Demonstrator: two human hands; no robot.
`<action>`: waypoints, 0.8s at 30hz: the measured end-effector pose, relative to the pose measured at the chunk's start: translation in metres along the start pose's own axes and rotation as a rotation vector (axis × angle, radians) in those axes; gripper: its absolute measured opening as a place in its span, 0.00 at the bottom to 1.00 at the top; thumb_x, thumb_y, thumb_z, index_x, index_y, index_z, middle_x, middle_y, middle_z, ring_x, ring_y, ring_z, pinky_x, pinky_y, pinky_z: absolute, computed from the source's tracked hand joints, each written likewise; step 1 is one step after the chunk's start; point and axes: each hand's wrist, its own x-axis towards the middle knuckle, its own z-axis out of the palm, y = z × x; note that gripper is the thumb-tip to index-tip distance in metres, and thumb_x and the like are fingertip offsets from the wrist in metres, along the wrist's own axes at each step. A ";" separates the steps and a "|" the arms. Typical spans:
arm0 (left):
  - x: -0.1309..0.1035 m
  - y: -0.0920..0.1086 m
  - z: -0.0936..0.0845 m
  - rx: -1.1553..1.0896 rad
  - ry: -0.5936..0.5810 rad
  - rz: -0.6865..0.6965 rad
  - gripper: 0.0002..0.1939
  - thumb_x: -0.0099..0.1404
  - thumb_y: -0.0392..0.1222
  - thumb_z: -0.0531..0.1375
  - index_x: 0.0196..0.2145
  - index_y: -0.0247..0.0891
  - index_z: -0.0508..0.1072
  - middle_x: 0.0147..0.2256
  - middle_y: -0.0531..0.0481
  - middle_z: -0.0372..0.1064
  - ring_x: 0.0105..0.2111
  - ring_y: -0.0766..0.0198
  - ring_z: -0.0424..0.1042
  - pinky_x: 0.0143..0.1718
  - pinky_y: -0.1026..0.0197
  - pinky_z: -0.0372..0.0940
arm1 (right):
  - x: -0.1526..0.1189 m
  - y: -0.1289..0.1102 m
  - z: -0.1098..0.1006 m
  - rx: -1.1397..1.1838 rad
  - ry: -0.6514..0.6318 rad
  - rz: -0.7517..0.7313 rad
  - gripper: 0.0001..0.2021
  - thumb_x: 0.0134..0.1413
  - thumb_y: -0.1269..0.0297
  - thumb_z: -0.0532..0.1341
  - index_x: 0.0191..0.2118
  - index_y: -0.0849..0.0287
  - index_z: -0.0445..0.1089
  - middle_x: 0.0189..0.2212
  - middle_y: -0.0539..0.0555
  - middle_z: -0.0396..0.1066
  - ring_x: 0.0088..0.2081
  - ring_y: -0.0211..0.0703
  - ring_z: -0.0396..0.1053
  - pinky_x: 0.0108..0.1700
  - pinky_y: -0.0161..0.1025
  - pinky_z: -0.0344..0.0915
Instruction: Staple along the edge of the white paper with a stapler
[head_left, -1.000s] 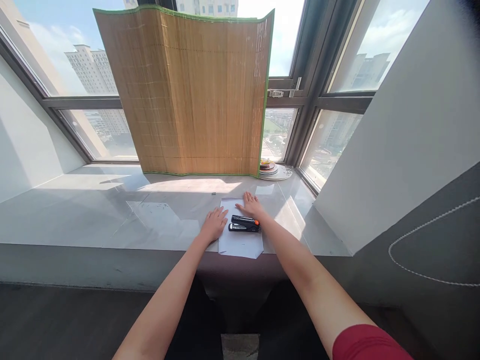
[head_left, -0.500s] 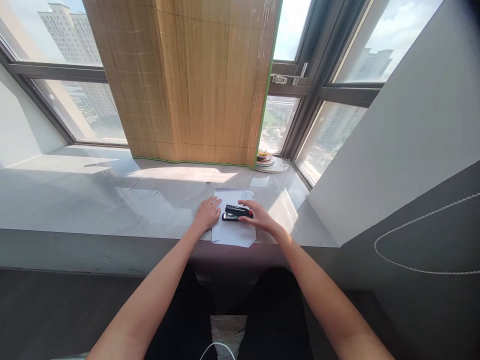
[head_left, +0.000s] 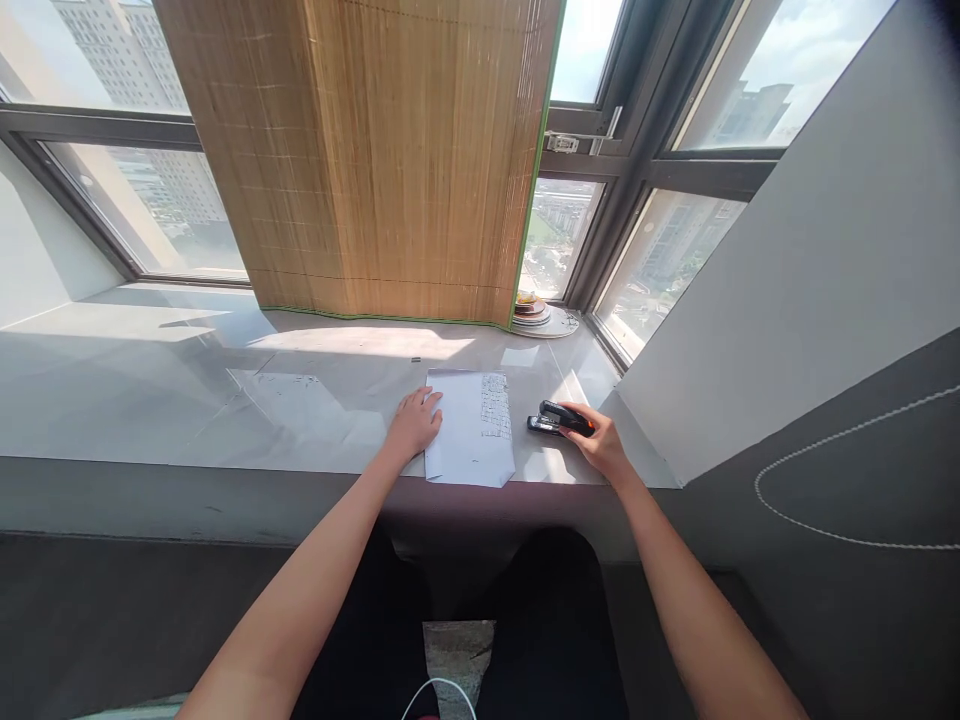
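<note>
A white sheet of paper with dense dark marks on its right part lies at the front edge of the pale windowsill. My left hand rests on the sill with its fingers apart, the fingertips on the paper's left edge. To the right of the paper, my right hand holds a black stapler by its rear end, low over the sill. The stapler's jaws point left and stand apart.
A small dark piece lies on the sill behind the paper. Stacked plates stand in the back right corner. A bamboo blind hangs behind, and a beaded cord loops at the right.
My right hand has moved right with the stapler, off the paper and over the sill beside it. More of the paper's marks now show. My left hand has barely moved.
</note>
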 end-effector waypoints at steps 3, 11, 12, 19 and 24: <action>0.000 0.001 0.000 0.001 0.007 0.001 0.24 0.76 0.42 0.52 0.66 0.41 0.71 0.68 0.38 0.62 0.67 0.45 0.63 0.71 0.41 0.55 | -0.008 0.000 -0.002 -0.026 -0.120 -0.030 0.21 0.59 0.54 0.67 0.56 0.54 0.77 0.48 0.58 0.80 0.50 0.57 0.78 0.54 0.56 0.76; 0.000 0.001 0.000 -0.004 0.000 -0.008 0.23 0.75 0.42 0.53 0.65 0.41 0.72 0.67 0.38 0.63 0.66 0.45 0.64 0.71 0.42 0.56 | 0.006 -0.012 0.029 -0.094 -0.250 -0.032 0.23 0.58 0.56 0.65 0.59 0.54 0.76 0.45 0.58 0.79 0.46 0.58 0.77 0.52 0.59 0.74; 0.001 0.001 0.001 -0.003 0.000 -0.007 0.23 0.75 0.42 0.53 0.65 0.41 0.72 0.67 0.38 0.63 0.66 0.45 0.64 0.71 0.42 0.55 | 0.007 -0.013 0.029 -0.089 -0.246 -0.034 0.24 0.58 0.57 0.65 0.59 0.54 0.76 0.45 0.58 0.79 0.46 0.58 0.77 0.53 0.59 0.74; -0.002 0.008 -0.008 -0.042 0.048 0.029 0.21 0.74 0.40 0.54 0.61 0.39 0.73 0.66 0.37 0.64 0.65 0.46 0.65 0.70 0.42 0.57 | 0.001 -0.012 0.031 -0.232 -0.203 -0.108 0.25 0.62 0.58 0.62 0.64 0.50 0.73 0.47 0.57 0.78 0.49 0.56 0.74 0.57 0.59 0.71; -0.011 0.016 -0.025 -0.114 0.053 0.253 0.14 0.75 0.38 0.53 0.50 0.39 0.77 0.62 0.41 0.69 0.63 0.50 0.67 0.67 0.45 0.62 | -0.004 -0.005 0.032 -0.306 -0.149 -0.181 0.24 0.65 0.61 0.59 0.65 0.47 0.71 0.52 0.57 0.76 0.54 0.54 0.72 0.59 0.55 0.70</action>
